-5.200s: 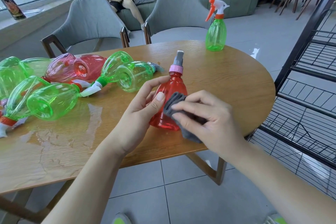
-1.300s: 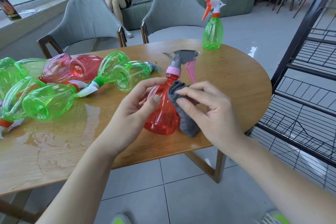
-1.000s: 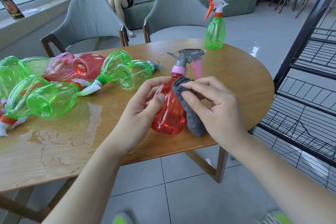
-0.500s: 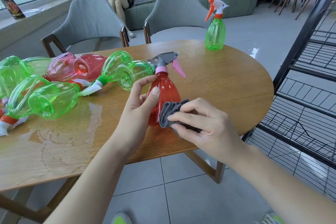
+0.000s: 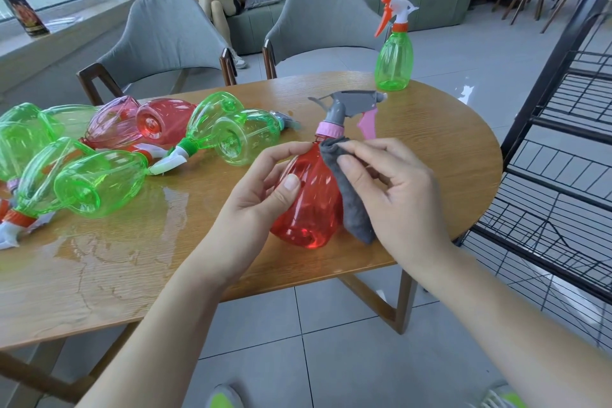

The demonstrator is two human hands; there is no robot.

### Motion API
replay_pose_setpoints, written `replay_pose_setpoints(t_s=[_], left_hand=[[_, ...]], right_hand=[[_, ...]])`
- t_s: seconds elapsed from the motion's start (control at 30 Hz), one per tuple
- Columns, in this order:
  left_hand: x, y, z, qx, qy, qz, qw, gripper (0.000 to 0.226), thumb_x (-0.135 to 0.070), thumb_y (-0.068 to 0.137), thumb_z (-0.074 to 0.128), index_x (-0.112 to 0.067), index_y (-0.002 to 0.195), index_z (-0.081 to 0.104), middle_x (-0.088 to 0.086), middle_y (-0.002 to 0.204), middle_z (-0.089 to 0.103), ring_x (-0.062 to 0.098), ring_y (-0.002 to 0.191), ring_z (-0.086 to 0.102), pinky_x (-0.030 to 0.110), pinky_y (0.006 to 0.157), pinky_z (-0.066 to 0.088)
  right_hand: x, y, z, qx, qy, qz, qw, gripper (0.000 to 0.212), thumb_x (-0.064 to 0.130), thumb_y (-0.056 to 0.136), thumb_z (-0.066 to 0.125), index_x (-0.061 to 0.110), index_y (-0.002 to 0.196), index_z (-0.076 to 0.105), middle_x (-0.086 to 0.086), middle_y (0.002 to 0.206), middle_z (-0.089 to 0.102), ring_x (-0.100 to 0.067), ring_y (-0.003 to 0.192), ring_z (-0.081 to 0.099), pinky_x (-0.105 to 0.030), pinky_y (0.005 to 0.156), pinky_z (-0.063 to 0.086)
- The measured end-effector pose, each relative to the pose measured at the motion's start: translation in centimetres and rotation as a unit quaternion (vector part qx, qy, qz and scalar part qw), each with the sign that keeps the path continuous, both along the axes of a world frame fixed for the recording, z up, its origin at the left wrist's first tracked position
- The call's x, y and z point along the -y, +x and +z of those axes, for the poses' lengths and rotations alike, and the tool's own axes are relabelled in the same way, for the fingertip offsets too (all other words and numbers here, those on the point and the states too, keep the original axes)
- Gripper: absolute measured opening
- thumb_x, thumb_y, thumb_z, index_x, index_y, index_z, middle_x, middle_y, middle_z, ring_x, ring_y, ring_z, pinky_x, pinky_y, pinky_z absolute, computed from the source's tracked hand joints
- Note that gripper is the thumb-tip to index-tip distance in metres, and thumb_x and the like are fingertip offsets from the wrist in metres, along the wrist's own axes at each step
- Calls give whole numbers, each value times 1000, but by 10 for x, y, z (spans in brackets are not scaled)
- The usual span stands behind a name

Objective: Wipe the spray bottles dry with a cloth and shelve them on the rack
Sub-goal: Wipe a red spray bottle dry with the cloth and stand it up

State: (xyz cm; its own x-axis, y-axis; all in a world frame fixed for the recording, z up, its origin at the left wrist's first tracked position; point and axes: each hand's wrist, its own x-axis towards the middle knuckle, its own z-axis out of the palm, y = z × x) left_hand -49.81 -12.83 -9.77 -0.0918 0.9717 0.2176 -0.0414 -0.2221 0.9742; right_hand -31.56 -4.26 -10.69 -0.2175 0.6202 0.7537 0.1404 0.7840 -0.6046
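The left hand [image 5: 261, 195] grips the red spray bottle [image 5: 309, 205] by its body, thumb on the near face and fingers curled round the far side, holding it upright at the near edge of the wooden table [image 5: 430, 149]. The right hand [image 5: 394, 195] pinches a grey cloth [image 5: 351, 202] between thumb and fingers and presses it against the bottle's right flank, the top of the cloth just under the pink collar. The grey trigger head points right, toward the rack.

By the look of it, the task is at an early stage. This bottle is being dried and is not yet shelved. The visible tiers of the black wire rack [image 5: 563, 175], at the right just beside the table, show no bottles, though only part of the rack is in view. One green spray bottle [image 5: 394, 60] stands upright at the far edge of the table, apart from the rest; whether it has been wiped I cannot tell. On the left a heap of green and red bottles [image 5: 132, 149] lies on its side, and a puddle of water [image 5: 109, 242] spreads on the tabletop beside it, so these most likely wait their turn. Most of the wiping and all of the shelving seem left to do
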Motion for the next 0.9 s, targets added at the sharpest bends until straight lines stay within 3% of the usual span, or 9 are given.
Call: replay_pose_setpoints(t_s=[0.13,0.3,0.5,0.63,0.73,0.9], left_hand=[[-1,0,-2,-11,3,14,1000,36,-25,107,49,-33,138,65,9,137,69,30,125,67,44,102,54],[-3,-5,-2,-16,-2,20,1000,36,-25,107,49,-29,138,67,8,144,66,34,135,60,58,116,43],[-2,-3,-1,11,1,6,1000,36,-23,106,49,-28,137,68,10,143,67,31,132,62,49,111,47],[-1,2,-2,40,11,41,998,39,-33,102,58,-26,140,63,10,130,71,25,115,69,35,93,55],[-1,3,-3,27,14,74,997,49,-38,95,75,-30,141,61,13,120,72,26,108,70,37,90,55],[-2,3,-3,61,10,72,995,45,-27,98,65,-26,143,59,19,117,71,30,102,71,38,86,58]], right_hand=[[7,2,-8,12,3,14,1000,30,25,93,77,9,118,78,-2,105,69,-3,97,64,-17,88,49],[7,4,-12,16,43,17,999,27,19,91,78,6,114,79,-4,103,71,-7,96,65,-18,88,51],[3,4,-8,16,22,43,999,27,19,93,76,7,117,78,-1,106,70,-5,97,65,-21,89,51],[11,3,-17,56,92,84,991,22,15,90,81,6,110,81,-6,100,70,-13,93,67,-21,88,51],[18,0,-26,95,144,121,978,18,13,91,82,6,108,81,-7,97,68,-18,89,65,-27,85,53],[16,2,-28,103,167,117,973,17,12,92,81,6,108,81,-7,96,67,-20,86,63,-31,82,53]])
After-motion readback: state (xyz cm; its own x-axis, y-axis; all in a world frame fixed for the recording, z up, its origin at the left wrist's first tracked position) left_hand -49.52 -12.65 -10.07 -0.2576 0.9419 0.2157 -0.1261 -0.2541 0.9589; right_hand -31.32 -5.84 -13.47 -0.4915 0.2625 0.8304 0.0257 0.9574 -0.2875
